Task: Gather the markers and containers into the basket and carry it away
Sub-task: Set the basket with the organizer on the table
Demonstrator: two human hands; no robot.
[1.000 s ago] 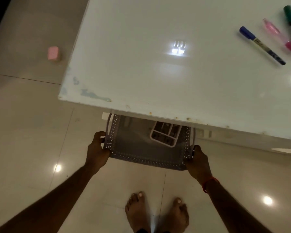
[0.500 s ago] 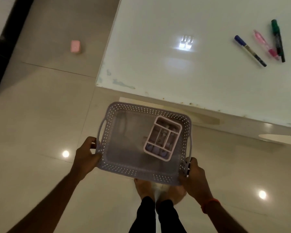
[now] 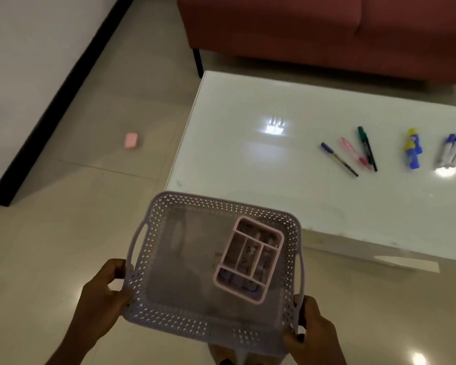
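Observation:
I hold a lilac perforated basket (image 3: 166, 320) in the air in front of the table, its far rim over the table's near-left corner. My left hand (image 3: 100, 296) grips its left side and my right hand (image 3: 311, 330) its near-right corner. Inside lies a pink divided container (image 3: 249, 258), tilted toward the right. On the white table (image 3: 234, 175) lie a blue pen (image 3: 338, 159), a pink marker (image 3: 354, 153), a green marker (image 3: 367, 148), a yellow-and-blue bunch (image 3: 412, 152) and some blue-capped markers (image 3: 452, 151).
A red sofa (image 3: 313, 35) stands behind the table. A small pink object (image 3: 131, 140) lies on the tiled floor to the left. A white wall with a black skirting (image 3: 58, 93) runs along the left.
The basket came out from under the table and rose to the level of the tabletop. The view lifted, so the sofa and more markers at the right now show.

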